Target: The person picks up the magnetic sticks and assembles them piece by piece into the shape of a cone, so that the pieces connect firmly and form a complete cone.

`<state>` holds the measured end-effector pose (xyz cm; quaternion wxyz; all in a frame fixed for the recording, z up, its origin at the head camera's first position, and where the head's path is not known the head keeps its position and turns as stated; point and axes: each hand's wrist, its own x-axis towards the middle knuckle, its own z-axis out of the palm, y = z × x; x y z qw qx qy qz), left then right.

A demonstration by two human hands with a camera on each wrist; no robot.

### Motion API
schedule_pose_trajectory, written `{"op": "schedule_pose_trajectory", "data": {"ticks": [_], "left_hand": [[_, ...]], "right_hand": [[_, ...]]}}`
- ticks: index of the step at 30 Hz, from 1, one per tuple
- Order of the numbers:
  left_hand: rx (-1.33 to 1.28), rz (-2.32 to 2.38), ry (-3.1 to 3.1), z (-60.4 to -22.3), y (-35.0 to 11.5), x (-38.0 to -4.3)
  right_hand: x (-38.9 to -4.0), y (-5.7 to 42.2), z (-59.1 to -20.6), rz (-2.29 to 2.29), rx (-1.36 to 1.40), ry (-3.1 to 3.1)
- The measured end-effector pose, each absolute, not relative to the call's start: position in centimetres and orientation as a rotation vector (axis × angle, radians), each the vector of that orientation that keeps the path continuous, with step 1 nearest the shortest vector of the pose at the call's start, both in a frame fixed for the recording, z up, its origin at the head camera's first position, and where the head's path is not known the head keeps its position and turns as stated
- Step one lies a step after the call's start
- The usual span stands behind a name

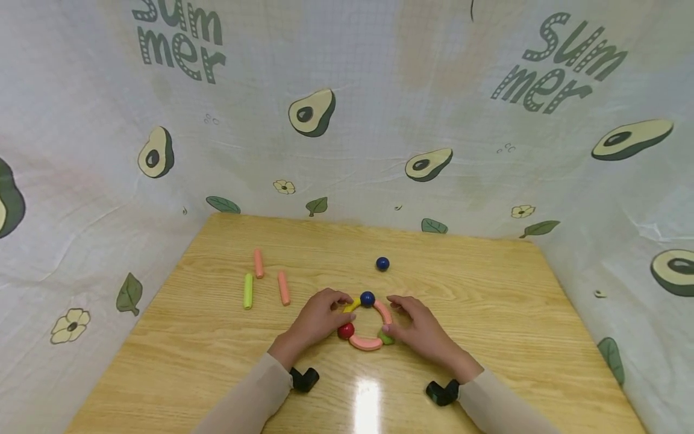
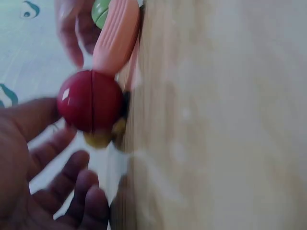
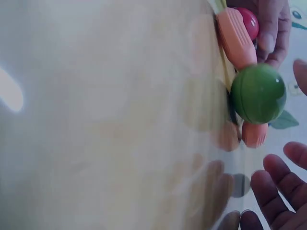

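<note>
A ring of toy balls and curved sticks lies on the table between both hands. Its blue ball is farthest off, the red ball at left, the green ball at right. One pink curved stick spans the near side, another pink curved stick the right side. The left hand has its thumb at the red ball and its index finger by the yellow stick, partly hidden. Beside the green ball, the right hand holds its fingers apart, thumb close over the ball.
Two straight pink sticks, one farther off and one nearer, lie left of the ring with a lime-green stick. A loose dark blue ball rests beyond it. Printed cloth hangs behind the wooden table.
</note>
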<state>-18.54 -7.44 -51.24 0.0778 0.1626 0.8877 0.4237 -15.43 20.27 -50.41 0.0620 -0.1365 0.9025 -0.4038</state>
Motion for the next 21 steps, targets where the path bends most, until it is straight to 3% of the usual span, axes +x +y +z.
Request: {"op": "schedule_pose_trajectory", "data": {"ticks": [9,21], "left_hand": [[0.637,1.24,2.514,-50.7,-9.4,-16.9],[0.724,1.178,2.574,-51.2,-8.9,-16.8]], "right_hand": [[-14.5,20.5,-50.7,-1.128,-0.507,2.807],[-15.5,20.2,-51.4,-1.178,-0.396,2.926]]}}
